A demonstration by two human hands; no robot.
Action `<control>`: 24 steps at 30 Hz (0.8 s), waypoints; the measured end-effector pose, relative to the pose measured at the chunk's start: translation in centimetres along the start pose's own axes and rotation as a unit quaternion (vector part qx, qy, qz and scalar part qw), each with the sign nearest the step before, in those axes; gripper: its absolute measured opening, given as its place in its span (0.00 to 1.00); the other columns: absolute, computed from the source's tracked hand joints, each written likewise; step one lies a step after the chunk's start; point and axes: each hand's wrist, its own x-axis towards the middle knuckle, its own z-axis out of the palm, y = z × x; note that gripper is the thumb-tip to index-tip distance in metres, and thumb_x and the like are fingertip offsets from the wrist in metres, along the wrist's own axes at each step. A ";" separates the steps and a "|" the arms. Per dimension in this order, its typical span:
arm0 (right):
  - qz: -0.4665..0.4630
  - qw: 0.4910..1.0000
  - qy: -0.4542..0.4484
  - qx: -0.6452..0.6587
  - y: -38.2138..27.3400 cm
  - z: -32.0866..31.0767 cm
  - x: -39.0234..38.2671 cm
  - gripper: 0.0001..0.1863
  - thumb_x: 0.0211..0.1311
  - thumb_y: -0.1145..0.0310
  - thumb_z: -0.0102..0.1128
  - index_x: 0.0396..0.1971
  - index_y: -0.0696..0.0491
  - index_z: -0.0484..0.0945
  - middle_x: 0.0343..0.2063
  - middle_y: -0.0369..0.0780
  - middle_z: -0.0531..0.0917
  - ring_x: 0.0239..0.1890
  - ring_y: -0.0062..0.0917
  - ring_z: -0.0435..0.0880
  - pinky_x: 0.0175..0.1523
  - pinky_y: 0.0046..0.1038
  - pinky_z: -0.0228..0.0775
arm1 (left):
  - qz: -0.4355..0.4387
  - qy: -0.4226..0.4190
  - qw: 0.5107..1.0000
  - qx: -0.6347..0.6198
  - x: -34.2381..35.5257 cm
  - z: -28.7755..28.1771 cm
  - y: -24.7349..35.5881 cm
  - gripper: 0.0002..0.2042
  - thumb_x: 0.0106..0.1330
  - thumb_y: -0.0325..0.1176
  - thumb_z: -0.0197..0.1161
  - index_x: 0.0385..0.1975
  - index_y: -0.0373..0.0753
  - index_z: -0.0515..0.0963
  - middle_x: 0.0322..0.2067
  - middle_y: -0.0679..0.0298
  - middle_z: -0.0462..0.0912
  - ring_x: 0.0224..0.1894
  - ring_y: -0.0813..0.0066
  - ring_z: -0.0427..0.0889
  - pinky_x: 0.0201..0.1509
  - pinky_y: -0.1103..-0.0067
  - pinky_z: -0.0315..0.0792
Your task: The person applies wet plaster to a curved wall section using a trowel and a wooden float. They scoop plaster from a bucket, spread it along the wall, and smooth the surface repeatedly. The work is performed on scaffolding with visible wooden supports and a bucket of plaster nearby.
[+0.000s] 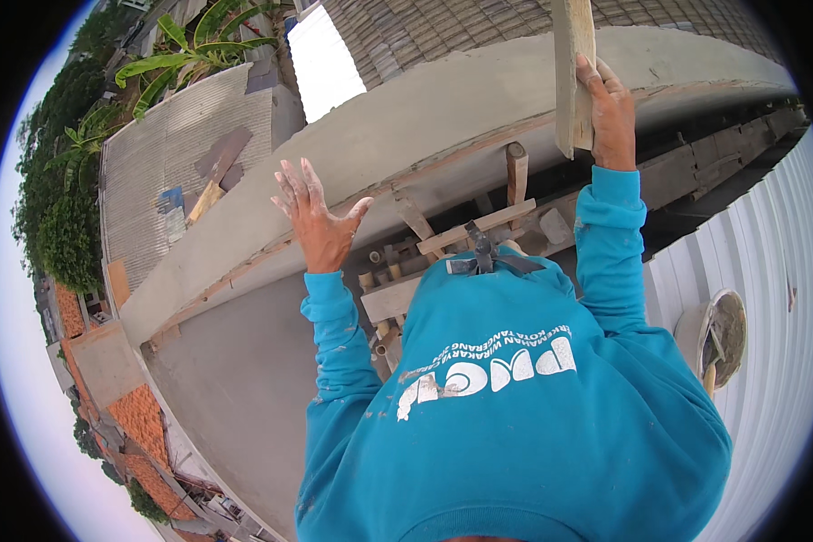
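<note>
My right hand [612,117] grips a narrow wooden plank [566,81] by its side. The plank stands out in front of me, over the grey plastered ledge [452,99], and its far end runs out of the top of the view. Pale, dry smears of cement mark its face. To the left, my left hand [321,221] is raised with fingers spread and nothing in it. Whitish dust coats those fingertips. Whether the plank touches the ledge cannot be told.
A bucket of grey mortar [714,339] with a handled tool [709,378] sits at right on white corrugated sheeting [768,271]. Wooden props [517,172] and a crosspiece [477,226] stand below the ledge. Lower roofs [190,135] and a drop lie beyond it.
</note>
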 end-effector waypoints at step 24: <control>-0.076 0.772 0.478 -0.412 6.6 -30.3 -12.0 0.18 0.73 0.61 0.48 0.48 0.56 0.82 0.38 0.50 0.86 0.38 0.28 0.84 0.46 0.30 0.75 | 0.274 -0.027 0.957 0.091 5.7 3.2 -5.5 0.62 0.40 0.66 0.75 0.73 0.39 0.51 0.74 0.49 0.47 0.76 0.50 0.44 0.76 0.46 0.40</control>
